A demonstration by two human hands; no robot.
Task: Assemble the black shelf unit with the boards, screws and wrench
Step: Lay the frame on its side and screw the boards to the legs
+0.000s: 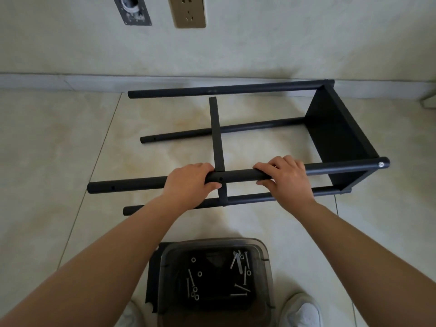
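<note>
At the bottom middle of the frame sits a clear tub (266, 260) on the floor (59, 149). Inside lie screws (244, 276), little rings (199, 273) and a wrench (236, 259). A white shoe (304, 311) shows at its right.

Above it, in the middle, the black shelf (339, 135) lies on its side. The left hand (192, 184) grips the near top pole (238, 176), fingers curled round it. The right hand (286, 177) grips the same pole, a bit to the right. Between the hands a thin board (216, 135) stands on edge, touching the pole. A wide board (337, 138) closes the right end.

Far up, on the wall, is a socket (187, 11).
</note>
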